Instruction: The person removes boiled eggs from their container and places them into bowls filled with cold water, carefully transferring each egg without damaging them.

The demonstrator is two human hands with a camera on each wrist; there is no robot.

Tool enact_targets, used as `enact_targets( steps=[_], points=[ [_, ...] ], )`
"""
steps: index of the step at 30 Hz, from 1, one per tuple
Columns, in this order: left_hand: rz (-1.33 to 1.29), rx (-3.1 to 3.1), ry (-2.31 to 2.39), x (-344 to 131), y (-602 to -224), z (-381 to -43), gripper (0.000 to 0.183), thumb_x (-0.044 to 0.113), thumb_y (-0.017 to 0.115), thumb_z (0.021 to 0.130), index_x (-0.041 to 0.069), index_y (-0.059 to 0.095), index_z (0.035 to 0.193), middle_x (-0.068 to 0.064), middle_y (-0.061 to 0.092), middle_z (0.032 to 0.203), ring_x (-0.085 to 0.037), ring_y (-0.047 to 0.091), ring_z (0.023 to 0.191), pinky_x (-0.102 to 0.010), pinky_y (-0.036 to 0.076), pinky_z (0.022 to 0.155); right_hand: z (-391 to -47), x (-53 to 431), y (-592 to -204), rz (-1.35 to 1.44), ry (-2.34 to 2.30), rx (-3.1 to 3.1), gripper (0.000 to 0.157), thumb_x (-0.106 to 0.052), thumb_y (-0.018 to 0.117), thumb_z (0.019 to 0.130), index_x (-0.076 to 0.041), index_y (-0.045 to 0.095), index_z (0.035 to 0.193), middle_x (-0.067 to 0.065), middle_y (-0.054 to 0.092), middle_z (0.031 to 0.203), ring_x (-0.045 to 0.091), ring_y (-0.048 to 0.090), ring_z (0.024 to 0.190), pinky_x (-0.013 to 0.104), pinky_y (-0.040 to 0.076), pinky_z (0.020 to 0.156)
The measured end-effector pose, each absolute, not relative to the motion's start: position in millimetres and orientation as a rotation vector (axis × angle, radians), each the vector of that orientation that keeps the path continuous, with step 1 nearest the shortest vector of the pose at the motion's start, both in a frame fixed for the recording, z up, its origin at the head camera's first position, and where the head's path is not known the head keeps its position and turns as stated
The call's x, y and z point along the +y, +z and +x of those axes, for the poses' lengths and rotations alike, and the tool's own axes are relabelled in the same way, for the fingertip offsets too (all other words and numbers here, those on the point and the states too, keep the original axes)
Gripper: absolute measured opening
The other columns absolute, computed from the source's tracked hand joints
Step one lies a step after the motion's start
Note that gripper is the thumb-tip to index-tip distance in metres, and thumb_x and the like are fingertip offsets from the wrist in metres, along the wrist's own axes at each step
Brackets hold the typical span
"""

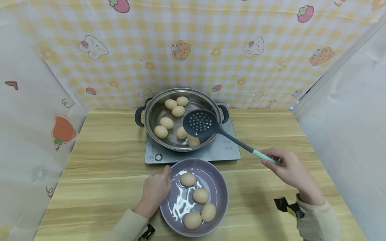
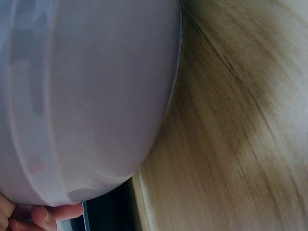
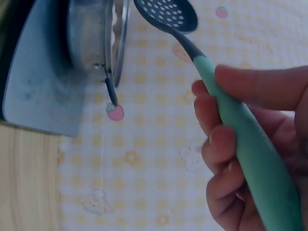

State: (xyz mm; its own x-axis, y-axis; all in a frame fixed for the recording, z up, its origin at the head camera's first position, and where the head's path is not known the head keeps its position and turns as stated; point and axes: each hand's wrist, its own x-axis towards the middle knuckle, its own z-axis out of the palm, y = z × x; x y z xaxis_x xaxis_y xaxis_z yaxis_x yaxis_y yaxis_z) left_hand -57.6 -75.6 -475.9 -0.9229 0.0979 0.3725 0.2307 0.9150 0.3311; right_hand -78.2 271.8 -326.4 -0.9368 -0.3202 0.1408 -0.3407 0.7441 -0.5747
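My right hand (image 1: 291,169) grips a slotted spoon (image 1: 202,123) by its mint-green handle (image 3: 250,144), fingers wrapped round it in the right wrist view. The spoon's dark perforated head is over the right side of a steel pot (image 1: 197,100), with nothing lying on it. Several brown eggs (image 1: 166,123) lie in the pot; one egg (image 1: 193,141) is partly covered by the spoon. My left hand (image 1: 156,187) holds the left rim of a purple dish (image 1: 223,197). Inside that dish are several more eggs (image 1: 200,195). The left wrist view shows the dish's pale outside (image 2: 106,86) with fingertips (image 2: 43,216) at its edge.
Under the pot is a flat grey induction cooker (image 1: 223,154). The pot has black side handles (image 1: 139,116). All stands on a wood-grain table (image 1: 108,174), with a yellow checked cloth (image 1: 211,73) behind and white sheets (image 1: 346,117) at both sides.
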Motion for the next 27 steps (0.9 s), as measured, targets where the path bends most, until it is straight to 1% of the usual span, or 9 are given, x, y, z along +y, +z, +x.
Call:
enact_targets(
  steps=[4, 10, 14, 27],
  points=[
    [-0.251, -2.716, -0.521, -76, -476, -57, 0.008, 0.01, 0.057, 0.083, 0.006, 0.052, 0.078, -0.007, 0.054, 0.059, -0.027, 0.052, 0.041, -0.034, 0.036, 0.034, -91, 263, -329, 0.541, 0.847, -2.868, 0.018, -0.002, 0.069, 0.077, -0.007, 0.069, 0.094, -0.006, 0.051, 0.065, 0.003, 0.037, 0.048, 0.023, 0.031, 0.041],
    [-0.254, -2.723, -0.518, -76, -476, -57, 0.008, 0.01, 0.057, 0.083, 0.006, 0.052, 0.078, -0.007, 0.053, 0.059, -0.025, 0.051, 0.041, -0.034, 0.035, 0.034, -103, 258, -334, 0.54, 0.685, -2.849, 0.02, -0.001, 0.072, 0.072, -0.01, 0.071, 0.091, -0.009, 0.048, 0.065, 0.004, 0.035, 0.049, 0.023, 0.028, 0.043],
    [-0.25, -2.728, -0.511, -76, -477, -58, 0.008, 0.01, 0.057, 0.083, 0.006, 0.052, 0.078, -0.007, 0.054, 0.059, -0.026, 0.051, 0.041, -0.034, 0.035, 0.034, -106, 257, -336, 0.518, 0.664, -2.859, 0.02, -0.001, 0.072, 0.071, -0.009, 0.071, 0.09, -0.008, 0.047, 0.063, 0.004, 0.034, 0.048, 0.023, 0.028, 0.043],
    [-0.26, -2.711, -0.504, -76, -477, -58, 0.009, 0.011, 0.057, 0.083, 0.006, 0.052, 0.079, -0.008, 0.054, 0.059, -0.026, 0.051, 0.04, -0.034, 0.035, 0.034, -113, 254, -340, 0.523, 0.637, -2.947, 0.021, -0.003, 0.07, 0.073, -0.008, 0.071, 0.093, -0.005, 0.052, 0.068, 0.007, 0.035, 0.049, 0.023, 0.028, 0.044]
  ],
)
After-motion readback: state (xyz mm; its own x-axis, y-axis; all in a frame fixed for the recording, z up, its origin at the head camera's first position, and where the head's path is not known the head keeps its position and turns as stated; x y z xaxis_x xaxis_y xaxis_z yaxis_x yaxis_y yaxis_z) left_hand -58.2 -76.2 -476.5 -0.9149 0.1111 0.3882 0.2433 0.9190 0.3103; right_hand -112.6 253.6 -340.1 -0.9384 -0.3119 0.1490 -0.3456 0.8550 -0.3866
